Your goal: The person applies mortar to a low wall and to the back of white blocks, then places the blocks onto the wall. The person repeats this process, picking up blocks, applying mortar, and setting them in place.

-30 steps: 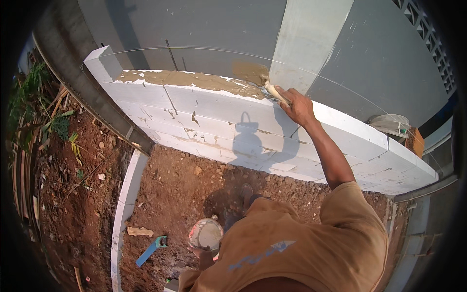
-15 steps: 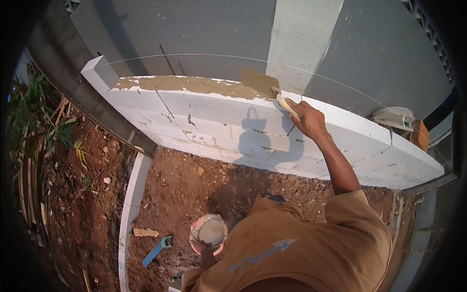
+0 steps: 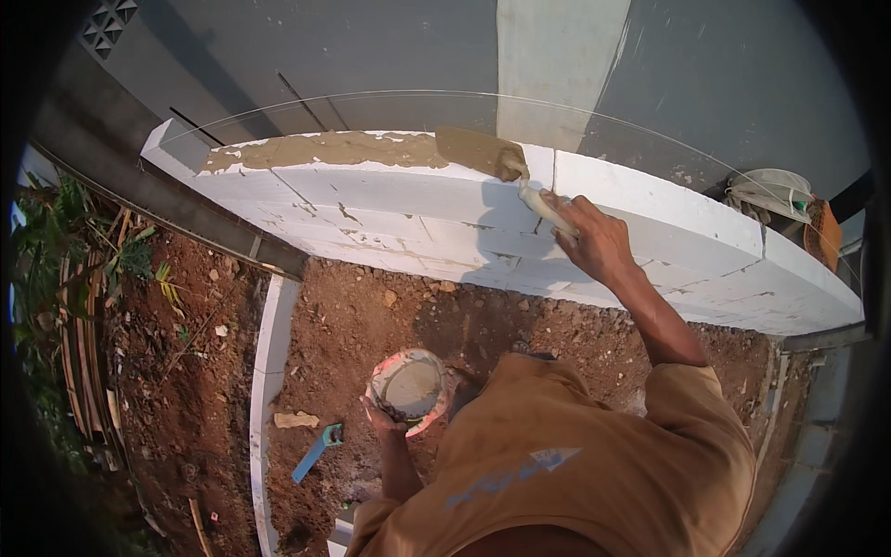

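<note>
My right hand [image 3: 594, 239] is closed around the pale handle of a trowel [image 3: 475, 152]. The mortar-smeared blade lies at the top of the white block wall [image 3: 371, 195], at the right end of a grey-brown mortar layer [image 3: 325, 148]. Low in front of me, my left hand [image 3: 383, 418] grips the near left side of a round bucket [image 3: 429, 423] with a pinkish rim. Grey mortar [image 3: 413, 385] shows inside it. Part of that hand's grip is hidden under the bucket.
A thin string [image 3: 445, 92] stretches above the wall, past an upright white block [image 3: 172, 144] at the left end. A handsaw [image 3: 317, 452] lies on the soil beside a low white block wall [image 3: 267, 371]. A pale container [image 3: 770, 190] stands behind the wall at right.
The bucket has come up and farther from my body, with more of my left forearm showing. The trowel remains at the wall top, its blade slightly further left in the picture.
</note>
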`<state>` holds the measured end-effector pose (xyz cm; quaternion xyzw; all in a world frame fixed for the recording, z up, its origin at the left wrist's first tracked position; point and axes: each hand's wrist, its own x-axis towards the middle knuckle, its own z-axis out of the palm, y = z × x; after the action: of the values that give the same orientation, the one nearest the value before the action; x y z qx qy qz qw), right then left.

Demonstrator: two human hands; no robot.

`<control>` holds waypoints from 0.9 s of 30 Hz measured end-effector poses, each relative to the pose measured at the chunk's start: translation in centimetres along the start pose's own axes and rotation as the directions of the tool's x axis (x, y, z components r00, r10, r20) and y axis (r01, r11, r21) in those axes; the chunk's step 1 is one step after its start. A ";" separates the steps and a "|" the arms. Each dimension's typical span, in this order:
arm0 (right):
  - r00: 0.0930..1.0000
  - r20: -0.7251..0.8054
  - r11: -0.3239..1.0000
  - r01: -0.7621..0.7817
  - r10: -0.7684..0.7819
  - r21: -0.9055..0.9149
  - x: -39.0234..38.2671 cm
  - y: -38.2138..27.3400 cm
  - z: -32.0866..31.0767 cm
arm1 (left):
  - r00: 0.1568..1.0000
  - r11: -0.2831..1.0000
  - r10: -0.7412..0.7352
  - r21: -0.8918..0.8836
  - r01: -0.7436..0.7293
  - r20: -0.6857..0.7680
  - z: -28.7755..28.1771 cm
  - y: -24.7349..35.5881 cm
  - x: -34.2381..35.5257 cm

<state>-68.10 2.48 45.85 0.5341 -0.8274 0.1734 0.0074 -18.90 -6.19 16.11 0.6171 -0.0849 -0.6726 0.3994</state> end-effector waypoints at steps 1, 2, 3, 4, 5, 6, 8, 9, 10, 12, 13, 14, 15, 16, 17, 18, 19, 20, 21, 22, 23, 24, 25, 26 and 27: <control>0.997 0.036 0.995 0.065 -0.067 0.072 -1.3 -0.7 0.9 | 0.999 1.000 0.003 -0.020 -0.002 0.041 2.3 0.6 -1.4; 0.984 0.073 0.975 0.148 -0.162 0.163 -2.0 -1.4 2.1 | 0.997 0.999 0.016 -0.052 -0.012 0.072 4.0 1.1 -3.2; 0.959 0.126 0.955 0.227 -0.253 0.191 -3.0 -1.7 3.8 | 0.979 0.995 0.054 -0.090 -0.037 0.196 4.3 1.3 -3.5; 0.922 0.176 0.926 0.302 -0.344 0.228 -3.9 -2.0 5.7 | 0.970 0.995 0.068 -0.093 -0.048 0.233 5.4 1.9 -4.3; 0.874 0.216 0.887 0.376 -0.436 0.268 -4.6 -2.4 7.7 | 0.972 0.996 0.071 -0.060 -0.058 0.225 7.4 2.6 -5.5; 0.845 0.287 0.882 0.373 -0.452 0.288 -5.1 -3.3 9.5 | 0.978 0.998 0.070 -0.007 -0.070 0.195 9.2 3.4 -6.8; 0.778 0.380 0.865 0.428 -0.500 0.262 -5.5 -4.5 13.7 | 0.990 0.995 0.059 0.073 -0.069 0.130 11.9 4.6 -9.8; 0.753 0.412 0.859 0.455 -0.513 0.237 -5.5 -5.0 16.0 | 0.962 0.985 0.085 0.124 -0.120 0.259 12.4 5.0 -11.2; 0.765 0.432 0.877 0.441 -0.477 0.190 -5.7 -6.1 18.9 | 0.941 0.982 0.105 0.114 -0.148 0.320 12.8 4.9 -11.7; 0.747 0.477 0.882 0.442 -0.463 0.163 -6.2 -7.7 25.7 | 0.919 0.971 0.161 0.111 -0.213 0.359 15.6 4.7 -14.0; 0.707 0.506 0.864 0.466 -0.494 0.191 -6.2 -8.2 27.9 | 0.923 0.961 0.202 0.114 -0.251 0.327 18.3 4.8 -16.4; 0.689 0.556 0.882 0.415 -0.465 0.224 -5.5 -9.3 27.3 | 0.920 0.954 0.214 0.134 -0.270 0.329 19.1 4.9 -16.8; 0.668 0.604 0.900 0.356 -0.434 0.253 -4.8 -10.1 26.6 | 0.914 0.945 0.228 0.151 -0.292 0.336 20.3 4.9 -17.0; 0.646 0.648 0.915 0.295 -0.403 0.275 -3.9 -10.5 25.0 | 0.898 0.935 0.211 0.188 -0.300 0.385 20.5 5.0 -16.0; 0.663 0.662 0.932 0.181 -0.351 0.313 -3.1 -9.8 23.1 | 0.880 0.924 0.192 0.221 -0.311 0.434 20.8 5.1 -15.3; 0.676 0.675 0.937 0.066 -0.296 0.344 -2.0 -8.4 20.7 | 0.874 0.932 0.159 0.222 -0.286 0.458 21.2 5.2 -15.2; 0.682 0.691 0.927 -0.052 -0.239 0.372 -1.4 -6.7 18.5 | 0.874 0.943 0.157 0.193 -0.271 0.460 21.6 5.2 -15.0; 0.693 0.695 0.901 -0.156 -0.192 0.405 -1.2 -4.9 16.6 | 0.871 0.953 0.151 0.167 -0.255 0.467 22.1 5.4 -14.7; 0.695 0.703 0.863 -0.253 -0.152 0.437 -1.5 -3.1 15.0 | 0.872 0.962 0.148 0.139 -0.237 0.466 22.6 5.4 -14.6; 0.690 0.709 0.799 -0.342 -0.143 0.494 -1.8 -1.0 13.7 | 0.887 0.954 0.176 0.147 -0.260 0.426 23.7 5.4 -15.2; 0.685 0.717 0.720 -0.430 -0.133 0.545 -2.4 0.9 12.5 | 0.889 0.961 0.155 0.143 -0.237 0.431 23.9 5.4 -15.2; 0.682 0.722 0.653 -0.496 -0.115 0.573 -2.7 2.0 10.7 | 0.890 0.967 0.142 0.133 -0.219 0.434 23.9 5.6 -15.0; 0.683 0.724 0.579 -0.553 -0.097 0.599 -2.9 2.9 8.6 | 0.887 0.972 0.130 0.122 -0.203 0.442 24.1 5.8 -14.8; 0.690 0.720 0.542 -0.577 -0.075 0.610 -2.7 3.5 6.2 | 0.881 0.976 0.134 0.092 -0.196 0.453 24.2 5.6 -14.7; 0.696 0.716 0.503 -0.602 -0.048 0.620 -2.6 4.0 3.7 | 0.884 0.977 0.139 0.085 -0.197 0.445 24.6 5.6 -15.0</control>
<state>-69.91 5.16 40.72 0.3434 -0.6718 0.3391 -0.5619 -39.80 -9.63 36.41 0.4651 -0.2686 -0.7497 0.3866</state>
